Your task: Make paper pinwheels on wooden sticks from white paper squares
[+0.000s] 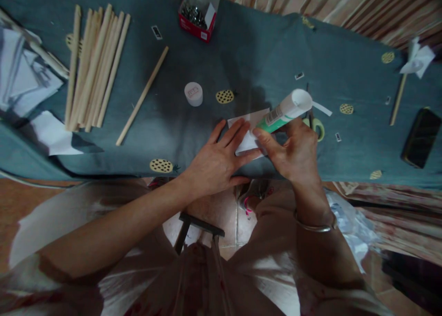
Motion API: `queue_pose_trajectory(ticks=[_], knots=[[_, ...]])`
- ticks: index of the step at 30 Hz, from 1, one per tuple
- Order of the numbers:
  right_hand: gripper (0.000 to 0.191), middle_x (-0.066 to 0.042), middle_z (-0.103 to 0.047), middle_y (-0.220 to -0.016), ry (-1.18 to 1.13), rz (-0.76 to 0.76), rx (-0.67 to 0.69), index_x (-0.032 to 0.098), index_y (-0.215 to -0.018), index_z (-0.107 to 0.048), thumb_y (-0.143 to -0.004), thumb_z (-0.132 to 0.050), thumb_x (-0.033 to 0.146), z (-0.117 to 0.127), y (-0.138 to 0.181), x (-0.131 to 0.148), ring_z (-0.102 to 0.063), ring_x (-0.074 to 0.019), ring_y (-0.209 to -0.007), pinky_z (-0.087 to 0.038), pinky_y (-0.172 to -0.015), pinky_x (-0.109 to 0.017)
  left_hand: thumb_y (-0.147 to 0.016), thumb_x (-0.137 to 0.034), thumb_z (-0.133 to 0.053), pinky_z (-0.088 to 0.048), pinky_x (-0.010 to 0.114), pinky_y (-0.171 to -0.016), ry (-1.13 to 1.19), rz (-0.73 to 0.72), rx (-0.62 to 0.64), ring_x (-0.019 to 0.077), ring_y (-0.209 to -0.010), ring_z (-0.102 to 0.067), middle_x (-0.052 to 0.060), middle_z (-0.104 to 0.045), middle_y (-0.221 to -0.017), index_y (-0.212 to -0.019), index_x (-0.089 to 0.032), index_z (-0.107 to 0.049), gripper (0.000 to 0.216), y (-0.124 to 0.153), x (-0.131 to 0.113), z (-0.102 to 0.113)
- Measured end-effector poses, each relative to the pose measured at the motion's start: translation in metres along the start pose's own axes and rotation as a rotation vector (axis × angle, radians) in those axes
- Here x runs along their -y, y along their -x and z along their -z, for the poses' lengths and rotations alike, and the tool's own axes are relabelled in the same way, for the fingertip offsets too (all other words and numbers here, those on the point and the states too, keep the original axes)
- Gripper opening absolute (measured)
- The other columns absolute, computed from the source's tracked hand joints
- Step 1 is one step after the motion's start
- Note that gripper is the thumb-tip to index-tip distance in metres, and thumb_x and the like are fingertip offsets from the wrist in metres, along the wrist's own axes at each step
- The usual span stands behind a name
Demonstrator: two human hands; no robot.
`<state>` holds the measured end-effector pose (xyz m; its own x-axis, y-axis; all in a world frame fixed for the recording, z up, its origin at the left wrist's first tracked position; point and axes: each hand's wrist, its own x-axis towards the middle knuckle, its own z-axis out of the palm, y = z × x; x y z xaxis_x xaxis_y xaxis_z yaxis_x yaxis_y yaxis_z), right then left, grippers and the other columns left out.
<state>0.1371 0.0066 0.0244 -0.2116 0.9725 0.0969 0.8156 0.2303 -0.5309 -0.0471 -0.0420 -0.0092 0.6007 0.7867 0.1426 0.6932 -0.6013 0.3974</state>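
Left hand [219, 162] lies flat and spread on small white paper [255, 117] atop the teal cloth-covered counter [272, 54]; just beside it, the right hand [299, 148] grips a white-and-green cylindrical glue stick [285, 110], its long axis slanting, lower end toward the paper, white base up and rightward.

No wording can be read: the print on the glue stick [285, 110], white cap [194, 94] and red box [193, 30] is too small.
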Motion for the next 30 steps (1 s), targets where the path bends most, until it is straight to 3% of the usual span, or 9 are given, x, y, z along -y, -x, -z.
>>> queue_pose_trajectory(ticks=[13,16,20,24,30], knots=[[0.032,-0.004,-0.068,-0.077,-0.086,-0.012,-0.003,0.024,-0.085,-0.061,-0.081,-0.069,0.054,0.005,0.004,-0.004,-0.065,-0.0243,-0.075,-0.052,-0.071,-0.04,-0.079,-0.059,-0.069,-0.022,0.064,-0.115,-0.03,-0.011,-0.02,0.0404,-0.146,-0.027,0.015,-0.033,-0.159,-0.141,-0.027,-0.049,0.072,0.0,0.0,-0.004],[0.031,-0.002,-0.068,-0.074,-0.219,-0.047,0.02,0.023,-0.084,-0.063,-0.079,-0.071,0.052,0.002,0.006,-0.002,-0.065,-0.0219,-0.071,-0.052,-0.07,-0.039,-0.078,-0.058,-0.07,-0.023,0.063,-0.115,-0.043,-0.012,-0.011,0.0406,-0.146,-0.028,0.017,-0.034,-0.159,-0.142,-0.026,-0.048,0.074,0.0,-0.001,-0.002],[0.031,0.001,-0.066,-0.072,-0.563,-0.126,-0.017,0.024,-0.08,-0.062,-0.077,-0.071,0.053,-0.005,0.005,-0.004,-0.064,-0.0183,-0.067,-0.054,-0.066,-0.036,-0.079,-0.057,-0.07,-0.023,0.063,-0.115,-0.055,-0.013,-0.002,0.04,-0.146,-0.029,0.017,-0.034,-0.158,-0.141,-0.027,-0.048,0.072,0.0,0.0,0.0],[0.033,0.0,-0.067,-0.078,-0.83,-0.214,-0.061,0.025,-0.081,-0.062,-0.08,-0.064,0.058,-0.006,-0.001,-0.016,-0.066,-0.0182,-0.074,-0.057,-0.067,-0.034,-0.081,-0.057,-0.067,-0.024,0.063,-0.115,-0.056,-0.024,-0.01,0.0397,-0.146,-0.03,0.017,-0.033,-0.159,-0.142,-0.027,-0.048,0.07,0.001,0.0,-0.001],[0.034,-0.001,-0.068,-0.08,-1.018,-0.288,-0.114,0.025,-0.086,-0.061,-0.086,-0.057,0.058,-0.004,-0.005,-0.023,-0.07,-0.0186,-0.08,-0.061,-0.073,-0.036,-0.094,-0.058,-0.047,-0.029,0.06,-0.115,-0.061,-0.044,-0.144,0.0361,-0.148,-0.027,0.019,-0.034,-0.157,-0.148,-0.022,-0.037,0.065,0.003,0.007,0.01]])
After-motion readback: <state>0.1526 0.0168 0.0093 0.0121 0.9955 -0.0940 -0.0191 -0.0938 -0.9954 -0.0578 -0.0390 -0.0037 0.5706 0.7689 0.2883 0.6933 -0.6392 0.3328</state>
